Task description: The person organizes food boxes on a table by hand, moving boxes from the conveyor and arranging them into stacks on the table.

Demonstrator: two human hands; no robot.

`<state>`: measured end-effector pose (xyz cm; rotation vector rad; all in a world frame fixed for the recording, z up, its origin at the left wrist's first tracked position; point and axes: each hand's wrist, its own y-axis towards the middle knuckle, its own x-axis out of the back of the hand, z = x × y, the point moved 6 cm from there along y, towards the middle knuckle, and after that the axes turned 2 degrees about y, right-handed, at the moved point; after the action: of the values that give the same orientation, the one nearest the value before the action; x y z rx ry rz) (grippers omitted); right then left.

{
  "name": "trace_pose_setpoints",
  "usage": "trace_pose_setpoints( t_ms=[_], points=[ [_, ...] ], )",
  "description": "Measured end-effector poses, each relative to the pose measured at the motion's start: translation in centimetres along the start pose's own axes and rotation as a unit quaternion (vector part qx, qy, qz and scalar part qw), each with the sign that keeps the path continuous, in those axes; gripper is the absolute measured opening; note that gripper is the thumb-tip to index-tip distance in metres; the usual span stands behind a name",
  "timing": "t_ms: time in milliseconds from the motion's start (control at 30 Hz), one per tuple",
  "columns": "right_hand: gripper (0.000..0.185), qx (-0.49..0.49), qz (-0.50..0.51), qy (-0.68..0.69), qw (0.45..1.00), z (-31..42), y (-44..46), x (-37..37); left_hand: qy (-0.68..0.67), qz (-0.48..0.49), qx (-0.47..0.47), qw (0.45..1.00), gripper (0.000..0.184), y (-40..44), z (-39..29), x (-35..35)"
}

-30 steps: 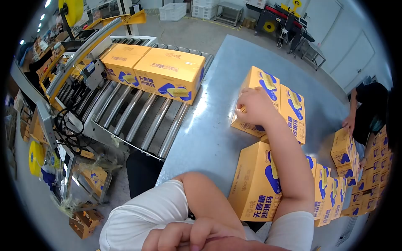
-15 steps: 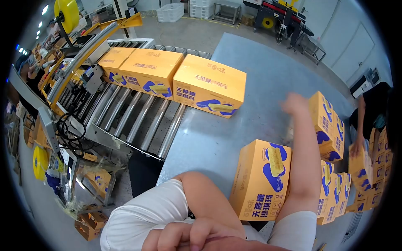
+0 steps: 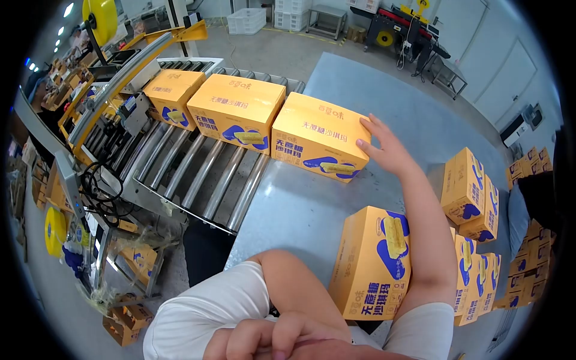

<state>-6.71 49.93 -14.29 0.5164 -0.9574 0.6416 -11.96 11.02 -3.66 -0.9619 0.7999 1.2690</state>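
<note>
My right hand touches the right end of an orange carton with blue patches and dark lettering, its fingers spread over the top edge and end face. That carton lies at the left edge of the metal table, by the end of the roller conveyor. Behind it in line, a second carton and a third carton sit on the rollers. My left hand is folded back toward my body at the bottom edge, fingers curled; what is inside them is hidden. An upright carton stands beside my right forearm.
Several cartons stand along the table's right side. Beyond them are stacked cartons and a person's dark sleeve. A machine with a yellow arm straddles the conveyor at left. White crates sit at the back.
My right hand has swung left from above the table onto the front carton's end. The line of cartons has shifted right along the rollers. The other person's hand and carton at right have left view.
</note>
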Motion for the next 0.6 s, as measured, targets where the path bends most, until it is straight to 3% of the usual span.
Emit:
trace_pose_setpoints(
  t_ms=[200, 300, 400, 600],
  points=[
    [0.074, -0.009, -0.006, 0.02, 1.0, 0.1, -0.1, 0.0, -0.015, 0.013, 0.001, 1.0, 0.02, 0.1, -0.2, 0.2],
    [0.086, -0.048, 0.042, 0.002, 0.998, 1.7, -0.3, 1.0, -0.034, 0.021, -0.002, 0.999, 0.02, 0.0, -0.5, 0.1],
    [0.103, -0.005, 0.04, -0.019, 0.999, 2.5, -0.8, 0.0, -0.037, 0.001, -0.013, 0.999, 0.02, -0.3, -0.3, -0.1],
    [0.114, 0.058, 0.075, -0.018, 0.995, 3.3, -1.2, -0.4, -0.072, 0.026, -0.006, 0.997, 0.02, 0.0, 0.0, 0.1]
  ],
)
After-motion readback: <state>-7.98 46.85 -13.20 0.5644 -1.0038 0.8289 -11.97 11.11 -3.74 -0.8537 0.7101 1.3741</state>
